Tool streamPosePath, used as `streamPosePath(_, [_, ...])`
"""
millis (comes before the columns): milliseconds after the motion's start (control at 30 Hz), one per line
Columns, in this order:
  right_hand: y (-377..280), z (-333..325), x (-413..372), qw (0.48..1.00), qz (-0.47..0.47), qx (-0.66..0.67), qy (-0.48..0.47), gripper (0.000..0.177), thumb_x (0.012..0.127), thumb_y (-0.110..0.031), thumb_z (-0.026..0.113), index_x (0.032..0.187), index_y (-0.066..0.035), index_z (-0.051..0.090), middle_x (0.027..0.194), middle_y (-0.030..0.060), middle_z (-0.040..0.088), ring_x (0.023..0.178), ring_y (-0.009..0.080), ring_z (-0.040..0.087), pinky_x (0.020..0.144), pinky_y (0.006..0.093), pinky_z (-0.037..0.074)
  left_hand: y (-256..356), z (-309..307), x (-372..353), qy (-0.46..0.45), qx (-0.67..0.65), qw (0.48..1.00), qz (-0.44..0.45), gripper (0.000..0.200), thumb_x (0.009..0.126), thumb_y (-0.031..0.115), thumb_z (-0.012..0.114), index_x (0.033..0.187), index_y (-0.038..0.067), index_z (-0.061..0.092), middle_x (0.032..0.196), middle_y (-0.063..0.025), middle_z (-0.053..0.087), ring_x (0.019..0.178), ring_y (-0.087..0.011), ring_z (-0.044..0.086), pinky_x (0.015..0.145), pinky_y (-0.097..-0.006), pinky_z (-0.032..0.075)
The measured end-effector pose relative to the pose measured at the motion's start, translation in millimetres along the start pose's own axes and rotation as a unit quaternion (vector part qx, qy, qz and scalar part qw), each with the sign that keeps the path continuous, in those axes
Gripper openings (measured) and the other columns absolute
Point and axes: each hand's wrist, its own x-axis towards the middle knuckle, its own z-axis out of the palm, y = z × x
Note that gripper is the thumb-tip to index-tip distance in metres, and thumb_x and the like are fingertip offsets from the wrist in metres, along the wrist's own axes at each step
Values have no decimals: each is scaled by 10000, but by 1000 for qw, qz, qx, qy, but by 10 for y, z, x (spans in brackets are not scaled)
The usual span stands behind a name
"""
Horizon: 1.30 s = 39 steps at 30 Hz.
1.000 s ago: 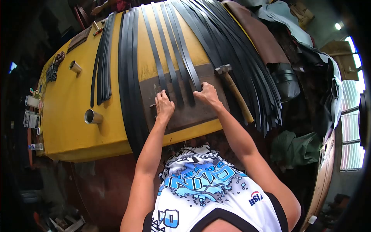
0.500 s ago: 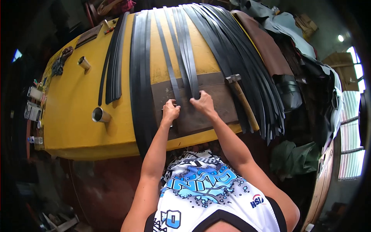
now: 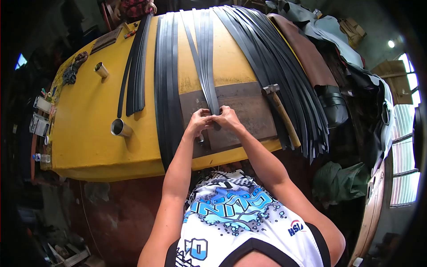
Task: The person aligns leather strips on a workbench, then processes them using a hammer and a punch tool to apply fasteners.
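Several long black leather strips (image 3: 206, 75) run down the table and come together in one narrow bundle at my hands. My left hand (image 3: 199, 123) is closed at the left edge of the bundle, its fingertips meeting those of the other hand. From the right, my right hand (image 3: 227, 118) is closed around the strips, whose ends poke out just below. Both hands are above a dark brown board (image 3: 244, 129). A small metal tool (image 3: 200, 139), partly hidden, lies under my left hand. To the right, a hammer (image 3: 283, 114) with a wooden handle rests across the board's edge.
The yellow table (image 3: 84, 142) carries more black strips (image 3: 167, 89) left of the board and a large spread of strips (image 3: 284, 84) on the right. Two metal cups (image 3: 120, 128) stand at left. A person (image 3: 135, 8) is at the far edge.
My hands have come together. A strip held apart on the left has moved right against the others, so the lower ends now form one bundle. A person has come further into view at the far edge.
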Motion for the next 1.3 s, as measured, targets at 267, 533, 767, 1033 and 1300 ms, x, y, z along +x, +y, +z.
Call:
streamPosePath(267, [-176,196,-452,997,-16,79,5,566,677,-333,751,1012,91,586,852,183,671,780,209,668,690,314,523,141,46,-11,62,159,983,-66,435,910,437,556,838,20,657,668,-19,578,613,-120,561,549,-280,439])
streamPosePath(533, [-245,-18,43,963,82,244,-85,481,869,-428,648,1028,25,614,764,66,623,647,126,622,552,253,508,412,-38,-454,70,134,988,-34,228,959,227,516,946,3,480,728,-64,586,604,-137,589,513,-291,486])
streamPosePath(767, [-759,793,985,922,104,368,-63,230,819,-217,708,824,-4,621,651,74,596,486,163,561,412,302,458,385,-88,-1148,139,494,856,60,332,919,257,504,959,-70,465,867,-332,617,870,-465,613,750,-512,493])
streamPosePath(1033, [-1131,1268,1800,886,87,449,-76,183,760,-88,726,726,46,606,663,114,617,542,187,598,450,350,482,333,-315,-2572,249,575,776,76,275,939,265,496,904,-5,457,703,-239,627,654,-424,624,583,-509,508])
streamPosePath(1300, [-1278,1567,2385,952,111,270,89,828,700,-160,749,1377,-23,292,1257,246,515,1156,334,527,924,467,464,-198,-347,-3938,328,520,783,-95,336,940,357,494,949,21,491,731,-255,621,689,-451,610,586,-541,472])
